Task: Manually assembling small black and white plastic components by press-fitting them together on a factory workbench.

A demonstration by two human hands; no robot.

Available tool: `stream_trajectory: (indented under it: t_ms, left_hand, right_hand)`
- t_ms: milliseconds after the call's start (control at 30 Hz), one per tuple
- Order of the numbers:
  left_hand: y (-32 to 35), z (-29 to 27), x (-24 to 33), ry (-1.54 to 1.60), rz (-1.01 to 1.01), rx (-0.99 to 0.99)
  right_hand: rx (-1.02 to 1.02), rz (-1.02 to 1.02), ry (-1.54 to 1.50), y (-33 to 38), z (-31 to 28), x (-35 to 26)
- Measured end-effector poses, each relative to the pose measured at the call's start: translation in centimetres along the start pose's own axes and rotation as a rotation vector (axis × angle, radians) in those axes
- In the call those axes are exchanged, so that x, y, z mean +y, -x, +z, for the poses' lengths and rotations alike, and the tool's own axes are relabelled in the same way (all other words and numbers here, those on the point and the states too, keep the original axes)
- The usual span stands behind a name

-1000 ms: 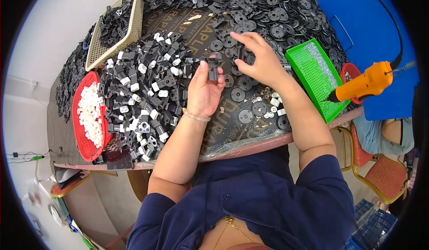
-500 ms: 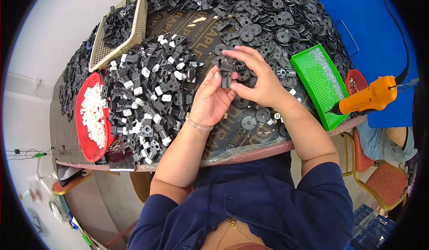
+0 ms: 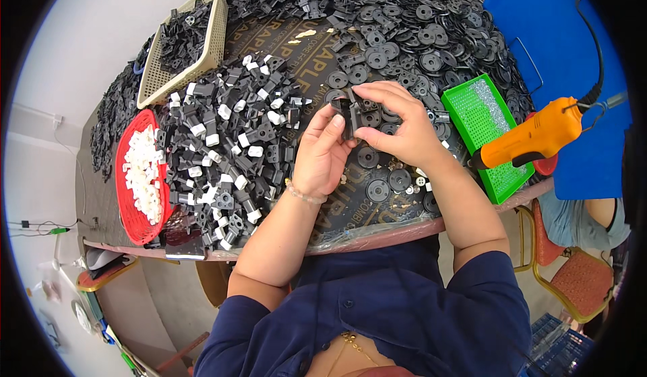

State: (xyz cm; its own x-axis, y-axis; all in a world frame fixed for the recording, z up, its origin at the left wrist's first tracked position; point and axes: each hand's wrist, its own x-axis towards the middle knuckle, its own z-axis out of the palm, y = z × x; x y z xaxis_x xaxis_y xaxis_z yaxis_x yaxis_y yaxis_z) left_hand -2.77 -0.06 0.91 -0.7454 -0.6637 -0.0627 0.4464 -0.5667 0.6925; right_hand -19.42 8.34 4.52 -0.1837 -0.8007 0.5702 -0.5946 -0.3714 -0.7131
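Here, both hands up over the middle of the surface [image 3: 377, 232]. Left hand [image 3: 322, 153] and right hand [image 3: 397, 126] pinched tight on one small black part [image 3: 350, 113], held between the fingertips. Big heap of finished black-and-white pieces [image 3: 232, 151] at 9 o'clock, so plenty done. Lots of black round discs [image 3: 431, 33] waiting at 12 o'clock, white bits in a red basket [image 3: 138, 175] too. Black part dark, chunky, partly hidden by fingers.
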Motion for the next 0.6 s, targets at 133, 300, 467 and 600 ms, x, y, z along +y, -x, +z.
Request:
stream_trajectory:
  t_ms: [133,300,467,600]
  left_hand:
    - [0.0,0.7,0.1,0.069,-0.011,0.025]
    - [0.1,0.9,0.2,0.07,0.006,0.022]
    - [-0.2,0.7,-0.1,0.075,-0.019,-0.063]
    - [0.3,1.4,-0.2,-0.098,0.034,-0.09]
  right_hand:
    - [-0.034,-0.061,0.086,-0.1,0.0,-0.6]
    - [-0.056,-0.112,0.138,-0.1,0.2,-0.7]
    - [-0.077,-0.183,0.331,-0.1,0.1,-0.9]
    - [-0.084,-0.172,0.35,-0.1,0.0,-0.9]
